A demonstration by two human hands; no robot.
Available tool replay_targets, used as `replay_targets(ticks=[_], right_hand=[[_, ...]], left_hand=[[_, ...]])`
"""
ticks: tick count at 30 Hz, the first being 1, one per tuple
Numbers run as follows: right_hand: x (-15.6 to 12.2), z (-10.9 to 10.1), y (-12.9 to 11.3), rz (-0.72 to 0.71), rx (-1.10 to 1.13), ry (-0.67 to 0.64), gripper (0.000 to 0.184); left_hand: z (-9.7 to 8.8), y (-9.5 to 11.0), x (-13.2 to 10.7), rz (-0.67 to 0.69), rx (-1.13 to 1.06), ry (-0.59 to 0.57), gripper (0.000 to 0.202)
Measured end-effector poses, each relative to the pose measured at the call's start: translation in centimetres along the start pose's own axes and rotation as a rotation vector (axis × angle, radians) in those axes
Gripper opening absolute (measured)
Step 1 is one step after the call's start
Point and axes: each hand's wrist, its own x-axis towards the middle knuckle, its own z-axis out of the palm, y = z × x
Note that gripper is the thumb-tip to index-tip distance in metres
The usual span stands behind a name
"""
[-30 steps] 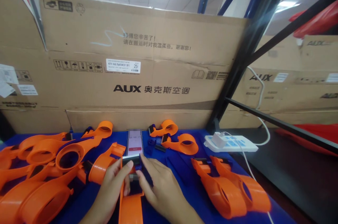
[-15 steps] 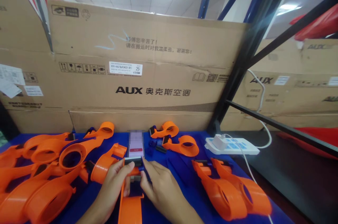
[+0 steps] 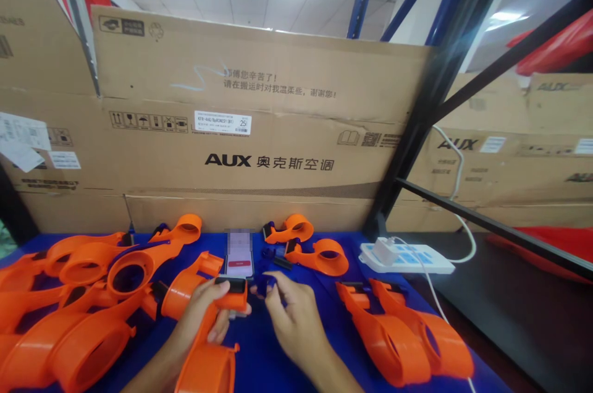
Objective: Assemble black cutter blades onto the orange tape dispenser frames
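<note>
My left hand (image 3: 210,303) is closed round the head of an orange tape dispenser (image 3: 208,356), its thumb by the black roller (image 3: 233,285). The dispenser's ring hangs toward me. Just right of it, my right hand (image 3: 296,312) pinches a small dark blue plastic piece (image 3: 266,283), apart from the dispenser. The fingers partly cover this piece, so its full shape is hidden. A phone (image 3: 239,257) with a lit screen lies just beyond both hands. Left of the held dispenser lies another orange dispenser (image 3: 178,295), partly behind my left hand.
Several orange dispensers (image 3: 92,343) crowd the left of the blue table (image 3: 319,334). Two more dispensers (image 3: 403,350) lie at the right, others at the back. A white power strip (image 3: 426,259) with a cable sits by the black rack post (image 3: 393,183). Cardboard (image 3: 278,189) walls the back.
My right hand has drawn back from the dispenser's head to the right, with the blue piece between its fingers. The dispenser has turned and shifted slightly left in my left hand.
</note>
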Motion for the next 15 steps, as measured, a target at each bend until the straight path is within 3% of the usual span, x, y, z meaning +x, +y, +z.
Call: replay_targets(ticks=[3, 7, 15], right_hand=[[0.6, -0.8, 0.3, 0.105, 0.01, 0.097, 0.03], [1.3, -1.5, 1.7, 0.18, -0.15, 0.174, 0.028], [1.9, -1.2, 5.9, 0.254, -0.199, 0.173, 0.027]], left_hand=[[-0.2, -0.1, 0.4, -0.029, 0.019, -0.025, 0.041], [-0.5, -0.2, 0.8, -0.066, 0.046, -0.026, 0.04], [-0.1, 0.3, 0.3, -0.044, 0.058, 0.04, 0.039]])
